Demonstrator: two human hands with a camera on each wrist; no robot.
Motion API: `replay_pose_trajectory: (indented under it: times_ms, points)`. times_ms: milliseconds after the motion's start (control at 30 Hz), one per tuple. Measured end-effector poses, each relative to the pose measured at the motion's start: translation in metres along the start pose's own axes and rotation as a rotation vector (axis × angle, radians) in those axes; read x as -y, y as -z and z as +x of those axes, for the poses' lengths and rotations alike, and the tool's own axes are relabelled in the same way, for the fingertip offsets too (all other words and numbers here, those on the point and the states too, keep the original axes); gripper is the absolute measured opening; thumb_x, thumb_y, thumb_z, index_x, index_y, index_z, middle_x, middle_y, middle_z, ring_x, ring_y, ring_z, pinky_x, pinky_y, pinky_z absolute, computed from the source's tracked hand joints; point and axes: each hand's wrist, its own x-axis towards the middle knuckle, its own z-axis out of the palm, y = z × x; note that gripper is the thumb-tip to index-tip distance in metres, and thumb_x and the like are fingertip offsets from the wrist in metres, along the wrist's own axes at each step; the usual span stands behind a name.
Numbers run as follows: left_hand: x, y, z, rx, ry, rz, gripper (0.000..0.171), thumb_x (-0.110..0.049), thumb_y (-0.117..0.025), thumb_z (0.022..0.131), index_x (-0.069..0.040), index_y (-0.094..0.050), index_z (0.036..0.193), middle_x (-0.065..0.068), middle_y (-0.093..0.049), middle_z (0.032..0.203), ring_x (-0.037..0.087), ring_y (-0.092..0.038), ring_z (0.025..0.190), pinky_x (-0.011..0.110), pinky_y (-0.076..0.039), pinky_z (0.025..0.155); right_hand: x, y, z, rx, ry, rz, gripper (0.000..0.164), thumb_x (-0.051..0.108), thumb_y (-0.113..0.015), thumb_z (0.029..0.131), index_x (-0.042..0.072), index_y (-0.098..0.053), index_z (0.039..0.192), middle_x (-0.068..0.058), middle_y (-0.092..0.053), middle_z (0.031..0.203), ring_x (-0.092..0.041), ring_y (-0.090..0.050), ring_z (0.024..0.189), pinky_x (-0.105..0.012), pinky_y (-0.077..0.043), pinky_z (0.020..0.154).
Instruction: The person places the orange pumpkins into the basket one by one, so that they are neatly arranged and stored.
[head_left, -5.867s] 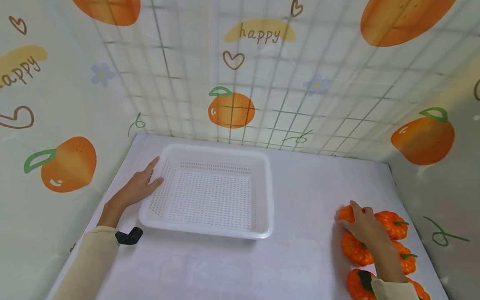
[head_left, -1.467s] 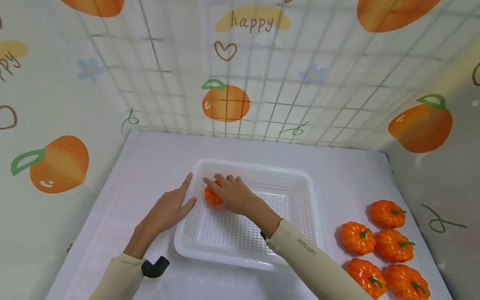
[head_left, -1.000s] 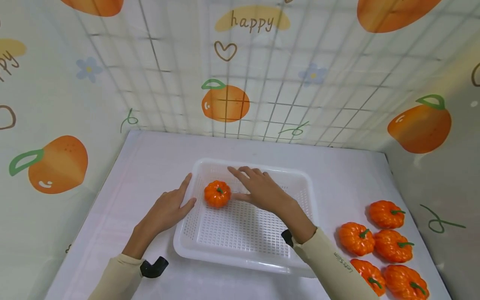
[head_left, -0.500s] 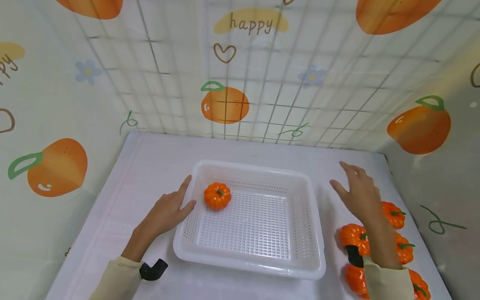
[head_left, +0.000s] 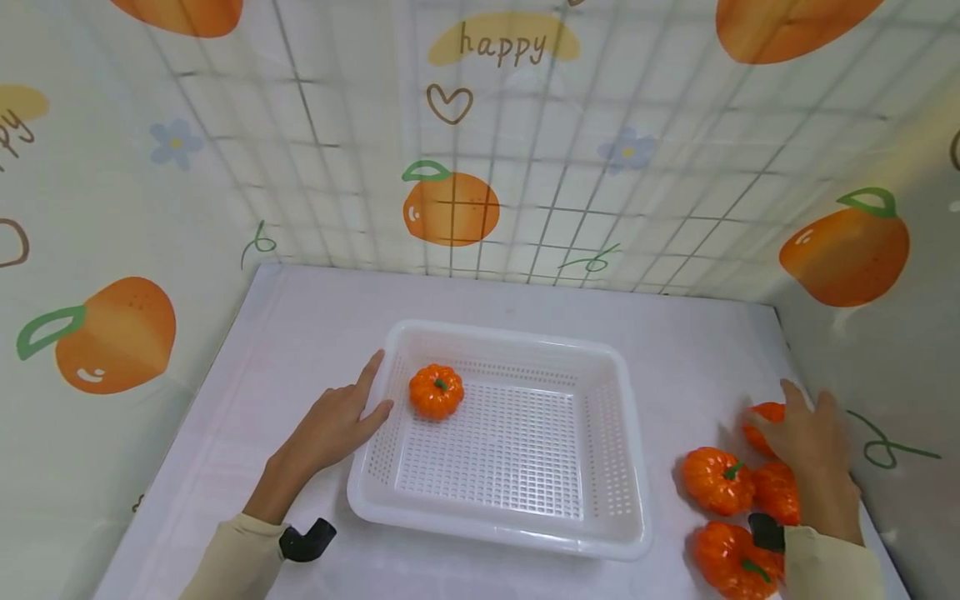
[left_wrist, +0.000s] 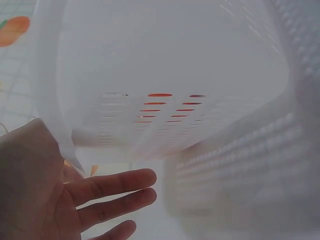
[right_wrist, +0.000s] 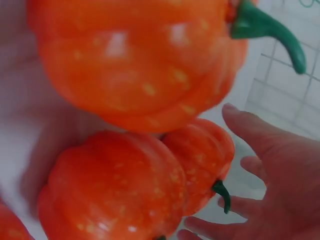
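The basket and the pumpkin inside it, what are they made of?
The basket looks like glossy white plastic: smooth rim, even rows of holes. The pumpkin seems plastic or coated foam: shiny orange skin with bright highlights; its core is hidden.

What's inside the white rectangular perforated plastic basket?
One shiny orange ribbed pumpkin with a green stem, toward the far-left corner of the basket. Anything directly beneath it is covered.
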Motion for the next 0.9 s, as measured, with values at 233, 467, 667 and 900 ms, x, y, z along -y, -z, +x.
replay_pose_trajectory:
  times_ms: [233, 467, 667, 900]
  points:
    - [0.000, 0.000, -0.003, 0.002, 0.020, -0.020, 0.078, -0.037, -0.056, 0.100, -0.017, -0.011, 0.161, 0.014, -0.067, 0.107, 0.018, -0.062, 0.072, 0.037, -0.060, 0.068, -0.003, -0.005, 0.004, 0.229, -0.137, 0.025, 0.095, 0.044, -0.062, 0.095, 0.005, -0.003, 0.158, -0.042, -0.004, 0.147, -0.065, -0.021, 0.120, -0.082, -0.036, 0.085]
    - [-0.002, 0.000, -0.002, -0.002, 0.004, -0.019, 0.078, -0.037, -0.055, 0.100, -0.018, -0.010, 0.162, 0.013, -0.067, 0.102, 0.019, -0.062, 0.072, 0.041, -0.061, 0.071, -0.002, -0.008, -0.003, 0.184, -0.152, 0.038, 0.090, 0.035, -0.063, 0.096, 0.006, -0.005, 0.158, -0.040, -0.007, 0.147, -0.061, -0.025, 0.118, -0.081, -0.038, 0.084]
    - [-0.002, 0.000, -0.002, 0.002, 0.009, -0.018, 0.079, -0.037, -0.055, 0.100, -0.019, -0.010, 0.162, 0.014, -0.067, 0.105, 0.018, -0.063, 0.072, 0.040, -0.061, 0.070, 0.000, -0.007, -0.006, 0.158, -0.145, 0.053, 0.088, 0.032, -0.063, 0.097, 0.007, -0.005, 0.159, -0.039, -0.006, 0.149, -0.060, -0.024, 0.122, -0.083, -0.035, 0.085]
    - [-0.002, 0.000, -0.002, 0.007, 0.013, -0.025, 0.079, -0.038, -0.055, 0.100, -0.019, -0.010, 0.162, 0.014, -0.067, 0.106, 0.019, -0.062, 0.073, 0.041, -0.060, 0.070, 0.012, 0.000, -0.005, 0.073, -0.068, 0.041, 0.085, 0.021, -0.064, 0.097, 0.004, -0.008, 0.158, -0.042, -0.010, 0.147, -0.060, -0.026, 0.121, -0.081, -0.036, 0.087]
